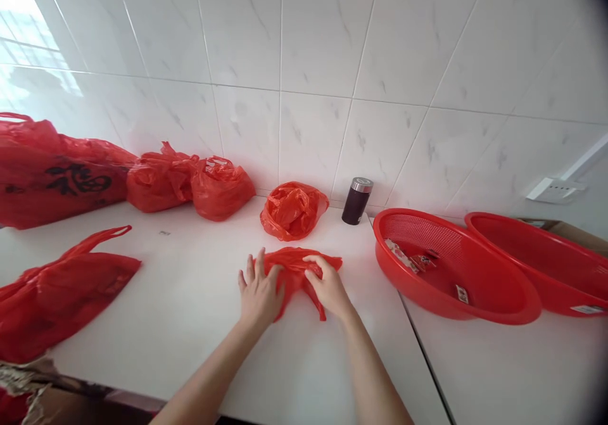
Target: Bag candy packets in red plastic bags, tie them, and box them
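Both hands press a crumpled red plastic bag (pixel 297 272) flat on the white surface (pixel 199 298): the left hand (pixel 259 293) lies open with fingers spread on its 9 o'clock edge, the right hand (pixel 327 289) curls its fingers into the 3 o'clock side. At 12 o'clock sits a bunched red bag (pixel 293 210), with a dark flask (pixel 357 201) at 1 o'clock and a red colander basket (pixel 453 266) at 3 o'clock.

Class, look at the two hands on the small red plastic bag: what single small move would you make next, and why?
Probably press and smooth it once more. The left hand lies flat, fingers spread, on the small crumpled red plastic bag, and the right hand rests on its other side. The bag is still wrinkled on the white countertop.
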